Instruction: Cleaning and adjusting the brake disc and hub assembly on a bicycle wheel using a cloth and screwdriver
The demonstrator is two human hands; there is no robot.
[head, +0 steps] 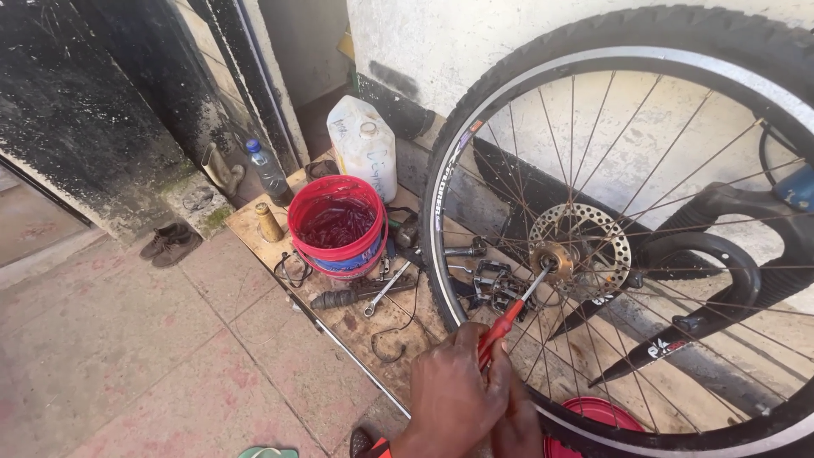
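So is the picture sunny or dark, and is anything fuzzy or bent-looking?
Head view: bright daylight on the pale cracked wall and pinkish paving; the doorway at left is in dark shade. The black-tyred spoked bicycle wheel bulges a bit, wide-lens stretch. The hand gripping the red-handled screwdriver looks slightly soft; the red plastic bucket is sharp.

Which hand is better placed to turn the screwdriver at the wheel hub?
Seemingly the left hand: it grips the red-handled screwdriver, tip at the hub. The right hand isn't clearly visible.
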